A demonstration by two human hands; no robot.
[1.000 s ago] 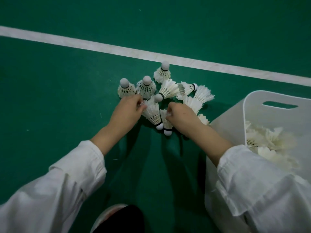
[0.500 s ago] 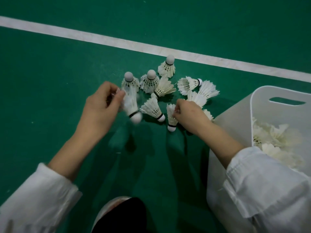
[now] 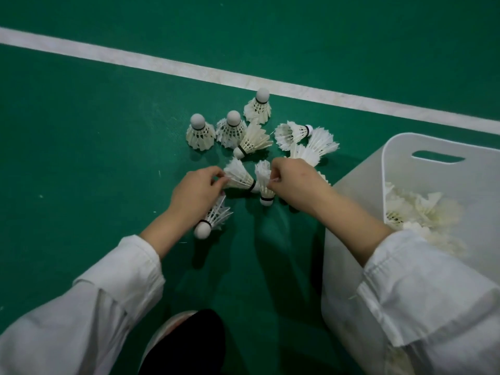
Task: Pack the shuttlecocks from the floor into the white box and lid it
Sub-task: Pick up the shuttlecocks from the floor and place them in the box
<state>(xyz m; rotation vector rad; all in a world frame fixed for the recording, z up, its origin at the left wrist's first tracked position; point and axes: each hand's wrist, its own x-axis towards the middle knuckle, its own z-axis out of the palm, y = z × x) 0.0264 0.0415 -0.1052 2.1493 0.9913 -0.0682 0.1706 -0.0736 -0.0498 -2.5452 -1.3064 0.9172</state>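
Several white feather shuttlecocks point(image 3: 254, 139) lie and stand in a cluster on the green floor. My left hand point(image 3: 194, 193) holds one shuttlecock point(image 3: 212, 219) under the palm, cork toward me, and its fingertips pinch the feathers of a second one point(image 3: 239, 175) lying on the floor. My right hand point(image 3: 295, 182) is closed on the skirt of another shuttlecock point(image 3: 263, 182), cork pointing toward me. The white box point(image 3: 405, 147) stands at the right with several shuttlecocks point(image 3: 416, 209) inside. No lid is in view.
A white court line point(image 3: 162, 64) runs across the floor behind the cluster. My shoe and dark trouser leg point(image 3: 186, 342) are at the bottom centre. My right sleeve point(image 3: 422, 288) overlaps the box's near side.
My left hand, carrying one shuttlecock, has come back right to the cluster and now pinches a second one. My right hand stays on its shuttlecock.
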